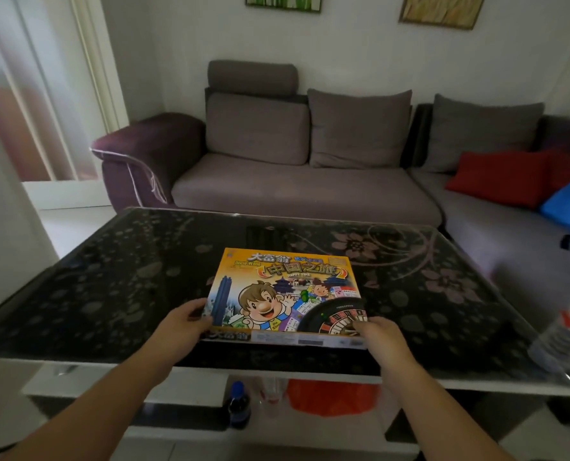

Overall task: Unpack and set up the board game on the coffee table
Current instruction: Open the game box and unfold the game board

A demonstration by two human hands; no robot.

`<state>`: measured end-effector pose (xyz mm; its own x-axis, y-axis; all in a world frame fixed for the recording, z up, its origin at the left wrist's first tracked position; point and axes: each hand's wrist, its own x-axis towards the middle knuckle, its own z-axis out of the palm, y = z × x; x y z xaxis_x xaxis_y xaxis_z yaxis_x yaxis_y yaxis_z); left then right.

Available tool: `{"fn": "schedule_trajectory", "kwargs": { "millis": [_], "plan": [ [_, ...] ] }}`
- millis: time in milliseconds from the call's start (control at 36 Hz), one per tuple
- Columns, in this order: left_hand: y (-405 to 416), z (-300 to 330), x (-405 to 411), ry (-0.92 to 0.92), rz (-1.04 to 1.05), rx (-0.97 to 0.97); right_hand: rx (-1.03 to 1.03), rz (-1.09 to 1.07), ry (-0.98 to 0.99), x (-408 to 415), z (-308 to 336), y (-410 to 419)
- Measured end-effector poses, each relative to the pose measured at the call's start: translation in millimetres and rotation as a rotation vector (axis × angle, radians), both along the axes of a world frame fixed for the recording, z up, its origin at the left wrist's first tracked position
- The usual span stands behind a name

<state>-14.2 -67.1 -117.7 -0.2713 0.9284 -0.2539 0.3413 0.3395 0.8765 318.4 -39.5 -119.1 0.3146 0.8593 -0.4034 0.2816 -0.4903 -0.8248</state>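
A closed yellow board game box (285, 294) with cartoon figures on its lid lies on the dark glass coffee table (110, 277), near the table's front edge. My left hand (185, 319) grips the box's near left corner, thumb on the lid. My right hand (375, 329) grips the near right corner over the printed roulette wheel. The fingers under the box are hidden.
A clear plastic water bottle (563, 334) stands at the table's right edge. On the shelf under the table are a dark bottle with a blue cap (238, 407) and an orange bag (330, 397). A grey corner sofa (303, 188) with red and blue cushions stands behind.
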Motion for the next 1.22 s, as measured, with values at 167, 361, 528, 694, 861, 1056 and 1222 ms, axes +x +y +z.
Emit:
{"fn": "schedule_trajectory", "kwargs": {
  "millis": [167,361,528,694,861,1056,1222],
  "plan": [
    [17,4,1,0.016,0.044,-0.008,-0.062,-0.034,0.042,0,12,17],
    [57,5,8,-0.014,0.049,-0.073,-0.086,-0.006,0.015,4,3,49],
    [109,-7,11,-0.040,0.080,-0.125,-0.087,-0.020,0.007,6,6,100],
    [146,-8,8,0.002,0.131,-0.217,-0.148,0.004,0.024,13,-5,139],
    [165,-5,10,-0.035,0.160,-0.254,-0.166,0.027,-0.003,17,2,161],
    [166,7,8,-0.121,0.141,-0.230,-0.099,0.071,0.049,26,10,169],
    [150,20,17,-0.181,0.141,-0.135,-0.007,0.048,0.146,19,9,156]
  ]
}}
